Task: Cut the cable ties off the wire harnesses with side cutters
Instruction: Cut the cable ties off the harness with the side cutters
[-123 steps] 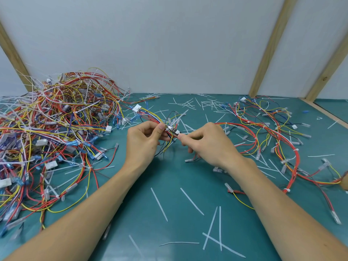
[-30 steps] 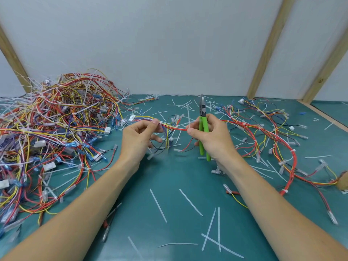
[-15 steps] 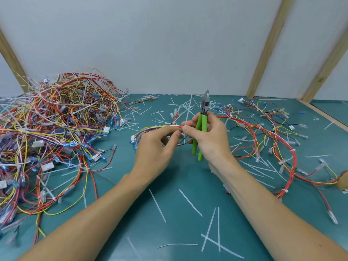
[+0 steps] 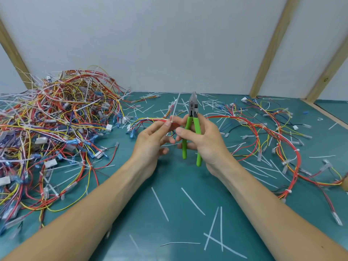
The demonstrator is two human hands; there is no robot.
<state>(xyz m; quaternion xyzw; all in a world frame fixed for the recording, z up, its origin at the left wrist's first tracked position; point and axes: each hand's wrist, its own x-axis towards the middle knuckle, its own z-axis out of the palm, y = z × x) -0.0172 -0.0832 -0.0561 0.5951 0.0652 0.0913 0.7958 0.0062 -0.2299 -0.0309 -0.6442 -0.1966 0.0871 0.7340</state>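
Note:
My left hand [image 4: 150,142] pinches a wire harness [image 4: 150,120] of red, yellow and blue wires at a white cable tie [image 4: 173,112] whose tail sticks up. My right hand [image 4: 205,142] grips green-handled side cutters [image 4: 192,129] upright, jaws pointing up and away, just right of the tie. The right thumb and forefinger also touch the harness next to the left fingertips. The harness stretches left to white connectors [image 4: 129,127] and right into long red wires [image 4: 263,132].
A big tangled pile of harnesses [image 4: 56,119] fills the left of the green mat [image 4: 178,185]. More harnesses [image 4: 282,147] spread over the right side. Cut white tie pieces [image 4: 216,227] lie scattered near the front and back. A white wall with wooden battens [image 4: 271,48] stands behind.
My hands have lifted slightly and drawn close together on the harness. The cutters stand more upright, and the tie's tail now sticks up between my fingers.

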